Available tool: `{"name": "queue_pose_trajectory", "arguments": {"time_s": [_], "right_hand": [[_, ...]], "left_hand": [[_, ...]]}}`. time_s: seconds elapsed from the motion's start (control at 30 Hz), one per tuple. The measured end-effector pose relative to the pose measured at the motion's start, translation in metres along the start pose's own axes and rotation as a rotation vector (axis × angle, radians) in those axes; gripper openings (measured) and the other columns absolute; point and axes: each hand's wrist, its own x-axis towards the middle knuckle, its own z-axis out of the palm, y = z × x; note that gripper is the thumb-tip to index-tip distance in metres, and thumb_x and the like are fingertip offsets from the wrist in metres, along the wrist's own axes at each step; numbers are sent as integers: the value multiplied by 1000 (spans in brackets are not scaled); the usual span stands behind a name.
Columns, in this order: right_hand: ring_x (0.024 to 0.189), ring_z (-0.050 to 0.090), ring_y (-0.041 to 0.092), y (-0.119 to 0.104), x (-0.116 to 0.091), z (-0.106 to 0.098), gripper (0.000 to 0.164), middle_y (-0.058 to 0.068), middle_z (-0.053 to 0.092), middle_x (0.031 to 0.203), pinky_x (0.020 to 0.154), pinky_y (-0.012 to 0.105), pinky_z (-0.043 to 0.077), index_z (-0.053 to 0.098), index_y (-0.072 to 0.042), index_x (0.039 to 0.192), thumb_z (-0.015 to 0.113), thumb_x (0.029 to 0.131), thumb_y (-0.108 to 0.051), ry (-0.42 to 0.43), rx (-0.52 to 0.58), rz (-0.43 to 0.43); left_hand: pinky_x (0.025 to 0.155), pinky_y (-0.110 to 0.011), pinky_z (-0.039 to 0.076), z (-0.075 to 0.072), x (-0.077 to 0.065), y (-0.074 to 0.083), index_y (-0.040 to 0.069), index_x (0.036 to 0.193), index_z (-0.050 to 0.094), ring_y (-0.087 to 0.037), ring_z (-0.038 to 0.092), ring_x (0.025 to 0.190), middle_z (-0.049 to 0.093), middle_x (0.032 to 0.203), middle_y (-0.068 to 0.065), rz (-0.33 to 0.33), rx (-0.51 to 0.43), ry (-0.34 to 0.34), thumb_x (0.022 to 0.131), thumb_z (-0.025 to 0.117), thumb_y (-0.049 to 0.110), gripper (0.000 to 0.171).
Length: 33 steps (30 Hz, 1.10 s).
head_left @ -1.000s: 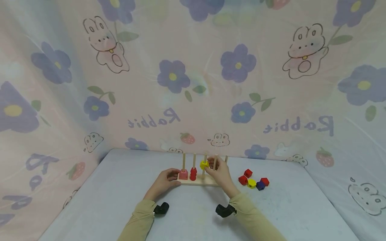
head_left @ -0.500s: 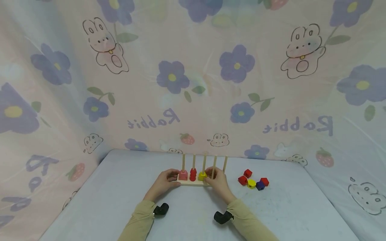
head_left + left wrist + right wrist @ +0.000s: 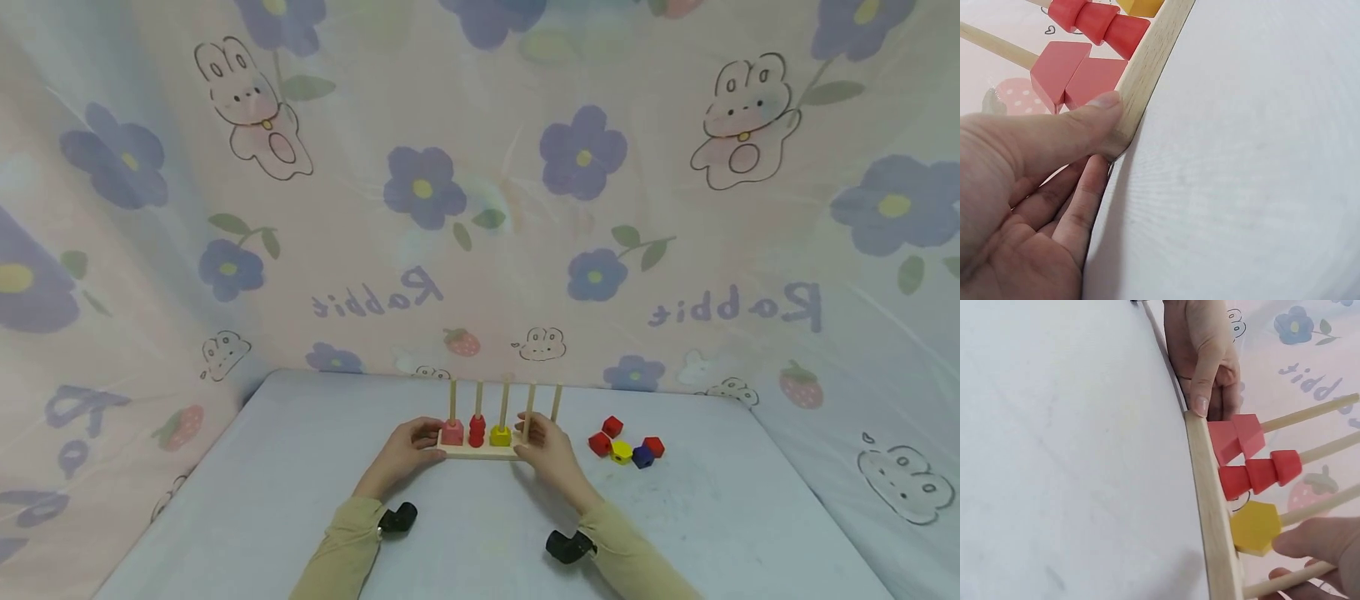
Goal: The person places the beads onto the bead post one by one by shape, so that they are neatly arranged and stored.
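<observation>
A wooden peg board with several upright pegs stands on the table. My left hand grips its left end, thumb on top of the base corner in the left wrist view. Pink beads sit on the leftmost peg and a stack of red beads on the second. At the bottom of the third peg is a yellow hexagonal bead. My right hand is loosely bent around the fourth peg without gripping it, its thumb tip overlapping the yellow bead's edge in the right wrist view.
Right of the board lie several loose beads: red ones, a yellow one and a dark blue one. A patterned curtain hangs behind the white table.
The yellow bead has slid down the third peg to the base, carried by my right hand. That hand has let go and shifted slightly right. My left hand stays on the board.
</observation>
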Motion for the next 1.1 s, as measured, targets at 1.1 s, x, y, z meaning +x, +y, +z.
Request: {"name": "queue_pose_trajectory", "arguments": {"time_s": [1.1], "right_hand": [[81,64,23,32,-51,-137,41,16,64,98,68,21,54,56,3,121,70,83,2,26,-228,159]], "left_hand": [[91,-32,51,-1,4,-8,3,127,55,-26,60,108,60,118,-12,-67,18,-12,80,77,7,51]]}}
